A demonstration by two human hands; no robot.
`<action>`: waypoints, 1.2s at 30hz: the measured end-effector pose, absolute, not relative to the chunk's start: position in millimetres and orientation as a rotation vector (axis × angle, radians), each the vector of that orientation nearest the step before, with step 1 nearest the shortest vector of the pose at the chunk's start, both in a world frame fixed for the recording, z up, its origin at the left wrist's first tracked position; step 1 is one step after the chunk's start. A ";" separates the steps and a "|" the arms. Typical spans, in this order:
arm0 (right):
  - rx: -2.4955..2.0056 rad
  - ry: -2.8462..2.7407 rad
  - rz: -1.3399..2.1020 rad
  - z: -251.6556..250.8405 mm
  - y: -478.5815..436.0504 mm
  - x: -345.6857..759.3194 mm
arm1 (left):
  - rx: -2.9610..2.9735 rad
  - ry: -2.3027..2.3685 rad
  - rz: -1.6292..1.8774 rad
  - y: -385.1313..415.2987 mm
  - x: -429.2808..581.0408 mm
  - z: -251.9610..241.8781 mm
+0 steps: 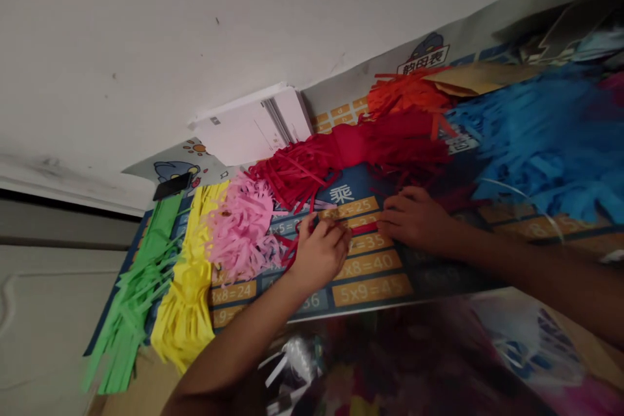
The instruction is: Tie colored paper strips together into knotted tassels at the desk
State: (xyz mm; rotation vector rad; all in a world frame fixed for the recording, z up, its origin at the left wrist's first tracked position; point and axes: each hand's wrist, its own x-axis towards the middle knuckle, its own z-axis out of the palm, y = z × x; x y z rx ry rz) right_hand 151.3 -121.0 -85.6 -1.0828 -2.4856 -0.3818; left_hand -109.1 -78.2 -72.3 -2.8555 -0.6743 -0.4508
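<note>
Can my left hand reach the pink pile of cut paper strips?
Probably yes: the left hand lies beside the pink pile of cut paper strips, nothing between, though it pinches red paper strips.

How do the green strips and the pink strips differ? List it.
The green strips lie long and straight in a band at the left edge of the mat; the pink strips are bunched in a rounded tuft. The green strips lie far from the left hand, which pinches a red strip; the pink strips lie beside it. Both are cut paper, yellow strips between them.
</note>
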 end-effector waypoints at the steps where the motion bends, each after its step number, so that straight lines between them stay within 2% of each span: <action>1: -1.072 -2.538 -0.432 -83.1 -120.1 149.7 | -2.849 -0.671 -0.427 -77.9 -106.2 -70.1; 4: -1.105 -2.627 -0.478 -76.6 -115.5 146.9 | -2.839 -0.661 -0.379 -74.7 -97.9 -65.7; 9: -1.327 -2.551 -0.306 -74.4 -110.5 140.4 | -2.768 -0.609 -0.465 -70.4 -92.9 -72.1; 17: -1.110 -2.546 -0.450 -89.3 -120.4 141.1 | -2.766 -0.527 -0.560 -74.9 -104.6 -81.2; 27: -1.288 -2.242 0.219 -109.1 -119.2 178.4 | -3.189 -1.007 -0.838 -63.4 -117.1 -92.0; 36: -1.375 -2.195 0.325 -109.3 -119.2 179.1 | -3.336 -1.284 -0.759 -60.4 -115.4 -85.4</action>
